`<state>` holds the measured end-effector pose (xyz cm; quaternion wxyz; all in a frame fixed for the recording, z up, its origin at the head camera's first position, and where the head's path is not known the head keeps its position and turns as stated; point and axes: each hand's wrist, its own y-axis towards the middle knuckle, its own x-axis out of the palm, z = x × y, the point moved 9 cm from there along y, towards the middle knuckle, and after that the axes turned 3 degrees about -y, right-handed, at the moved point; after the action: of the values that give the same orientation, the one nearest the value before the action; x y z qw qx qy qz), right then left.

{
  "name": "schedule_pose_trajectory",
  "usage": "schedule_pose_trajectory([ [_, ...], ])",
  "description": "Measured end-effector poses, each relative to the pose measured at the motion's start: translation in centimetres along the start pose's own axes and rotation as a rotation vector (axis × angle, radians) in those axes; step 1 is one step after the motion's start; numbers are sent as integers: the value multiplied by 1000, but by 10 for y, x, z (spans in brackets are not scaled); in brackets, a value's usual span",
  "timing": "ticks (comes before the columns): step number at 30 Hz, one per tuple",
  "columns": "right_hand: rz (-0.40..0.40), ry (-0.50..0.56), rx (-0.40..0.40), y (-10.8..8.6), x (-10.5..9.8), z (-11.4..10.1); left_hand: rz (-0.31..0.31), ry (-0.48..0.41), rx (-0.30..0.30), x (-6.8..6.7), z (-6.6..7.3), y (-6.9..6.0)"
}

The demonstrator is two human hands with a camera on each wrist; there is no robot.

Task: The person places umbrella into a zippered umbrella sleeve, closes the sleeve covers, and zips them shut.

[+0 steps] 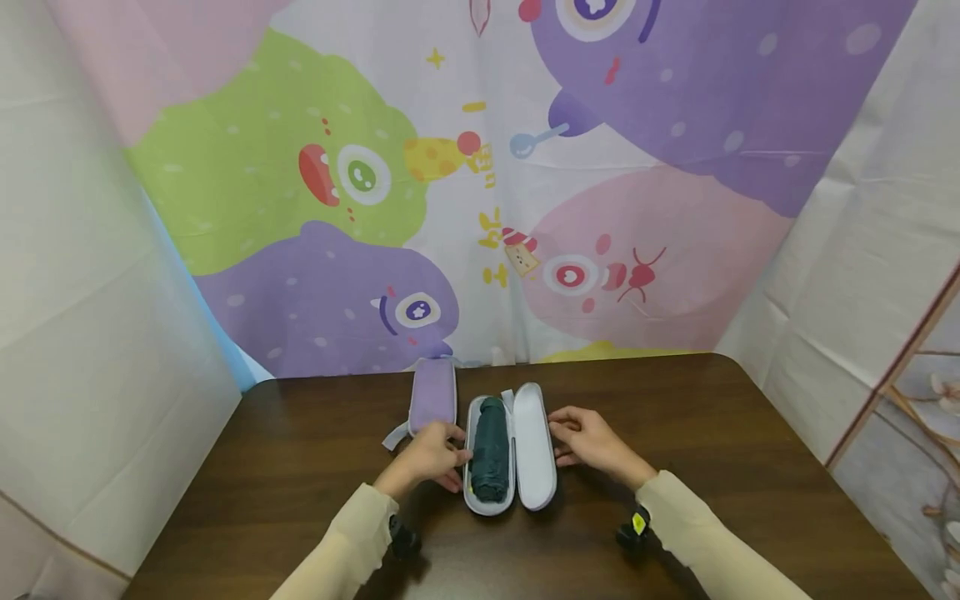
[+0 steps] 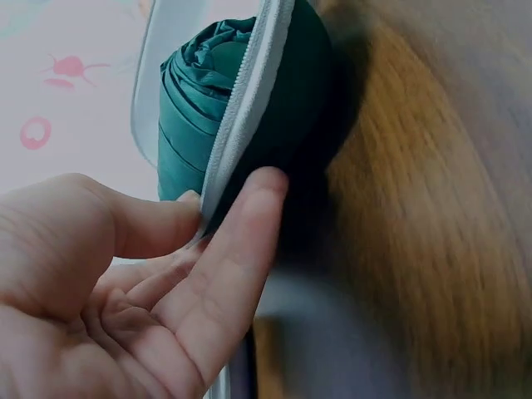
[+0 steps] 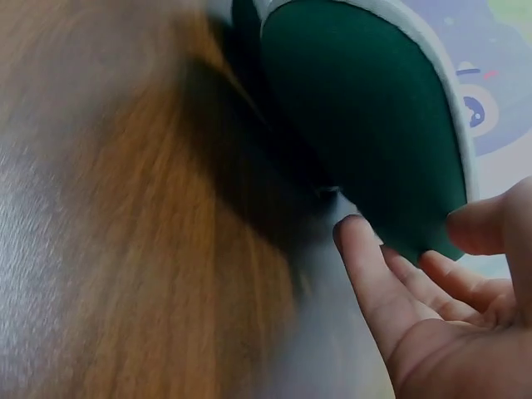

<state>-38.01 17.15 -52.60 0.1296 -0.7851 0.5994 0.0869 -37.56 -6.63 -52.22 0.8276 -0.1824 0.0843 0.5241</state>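
An open case with a pale lining lies on the table, its rim [image 1: 469,500] around a rolled dark green bundle [image 1: 491,450]. My left hand [image 1: 431,454] pinches the case's left edge between thumb and fingers; in the left wrist view the thumb lies inside the zippered rim [image 2: 241,112] and the fingers outside, beside the green bundle [image 2: 195,108]. To the right, the case's lid [image 1: 535,450] lies folded open. My right hand [image 1: 592,442] touches the lid's outer edge, and its dark green outside [image 3: 366,116] shows in the right wrist view, thumb and fingertips against it.
A closed purple case [image 1: 433,392] with a pale strap lies behind my left hand on the brown table [image 1: 315,450]. A curtain [image 1: 480,333] with cartoon figures hangs behind the table's back edge.
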Motion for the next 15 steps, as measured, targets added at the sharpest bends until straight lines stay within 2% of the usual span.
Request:
schedule_pose_trajectory([
  [3, 5, 12, -16, 1, -1, -2, 6, -40, 3, 2, -1, 1],
  [5, 13, 14, -12, 1, -2, -1, 27, -66, 28, 2, 1, 2],
  [10, 26, 16, -14, 1, -3, -2, 134, -138, 88, -5, 7, 4],
  [12, 22, 13, -24, 1, -2, -4, 161, -154, 90, -7, 7, 4],
  [15, 16, 13, -44, 0, -2, -8, 160, -164, 90, -6, 9, 5],
])
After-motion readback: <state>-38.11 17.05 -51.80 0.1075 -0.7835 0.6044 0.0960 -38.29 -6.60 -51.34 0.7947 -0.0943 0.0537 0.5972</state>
